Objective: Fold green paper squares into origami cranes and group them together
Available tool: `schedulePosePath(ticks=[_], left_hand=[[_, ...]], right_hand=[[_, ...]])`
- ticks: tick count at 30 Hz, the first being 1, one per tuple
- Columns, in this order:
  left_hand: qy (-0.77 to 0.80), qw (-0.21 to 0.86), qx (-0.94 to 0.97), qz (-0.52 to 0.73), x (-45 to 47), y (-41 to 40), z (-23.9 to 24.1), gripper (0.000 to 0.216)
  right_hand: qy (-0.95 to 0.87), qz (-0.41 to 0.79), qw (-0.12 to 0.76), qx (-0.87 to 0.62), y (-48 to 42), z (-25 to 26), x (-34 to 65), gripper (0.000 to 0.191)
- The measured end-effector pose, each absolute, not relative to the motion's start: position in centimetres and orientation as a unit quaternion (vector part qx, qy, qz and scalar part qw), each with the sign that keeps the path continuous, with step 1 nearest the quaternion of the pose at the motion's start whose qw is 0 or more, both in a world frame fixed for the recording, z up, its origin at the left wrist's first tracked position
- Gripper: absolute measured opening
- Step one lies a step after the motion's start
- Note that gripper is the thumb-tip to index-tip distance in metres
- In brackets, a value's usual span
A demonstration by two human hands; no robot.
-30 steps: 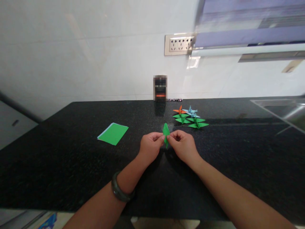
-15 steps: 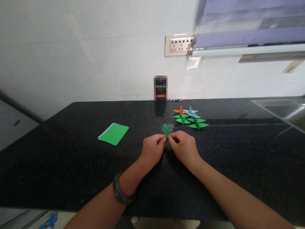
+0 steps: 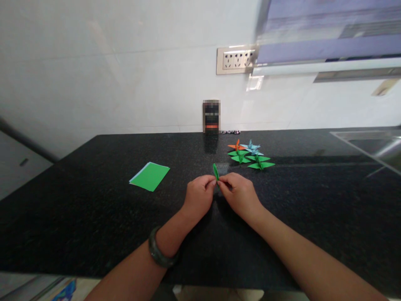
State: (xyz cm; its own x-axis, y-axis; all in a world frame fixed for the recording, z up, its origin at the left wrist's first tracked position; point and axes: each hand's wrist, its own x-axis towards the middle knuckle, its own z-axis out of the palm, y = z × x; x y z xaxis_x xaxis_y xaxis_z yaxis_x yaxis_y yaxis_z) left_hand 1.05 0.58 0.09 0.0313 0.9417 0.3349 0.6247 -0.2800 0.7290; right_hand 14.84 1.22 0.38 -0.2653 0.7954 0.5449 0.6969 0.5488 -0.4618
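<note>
A small folded green paper [image 3: 216,171] stands up narrow between my two hands, its upper end showing above the fingertips. My left hand [image 3: 199,194] pinches it from the left with thumb and fingers. From the right, my right hand [image 3: 239,190] pinches the same piece, its fingertips close to those of the left. The lower part of the paper is hidden by my fingers. Beyond my right hand sit several folded paper cranes: green cranes [image 3: 261,164], light blue cranes [image 3: 250,147] and an orange crane [image 3: 237,146].
A stack of square paper [image 3: 150,176], green on top, lies left on the black countertop [image 3: 78,209]. A pixelated box [image 3: 211,117] stands against the wall beside a beaded string [image 3: 231,132]. A sink [image 3: 382,146] is at the far right, below a socket panel [image 3: 236,60].
Both hands have shifted slightly left with the folded green paper. The paper now looks narrower, more edge-on. The cranes and the paper stack have stayed put.
</note>
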Motion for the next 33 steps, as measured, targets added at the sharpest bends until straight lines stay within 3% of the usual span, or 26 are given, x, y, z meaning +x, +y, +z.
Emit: schedulePosePath(ticks=[33], left_hand=[[0.571, 0.231, 0.656, 0.437, 1.36, 0.15, 0.51, 0.017]], right_hand=[[-0.787, 0.042, 0.385, -0.480, 1.20, 0.47, 14.93, 0.012]])
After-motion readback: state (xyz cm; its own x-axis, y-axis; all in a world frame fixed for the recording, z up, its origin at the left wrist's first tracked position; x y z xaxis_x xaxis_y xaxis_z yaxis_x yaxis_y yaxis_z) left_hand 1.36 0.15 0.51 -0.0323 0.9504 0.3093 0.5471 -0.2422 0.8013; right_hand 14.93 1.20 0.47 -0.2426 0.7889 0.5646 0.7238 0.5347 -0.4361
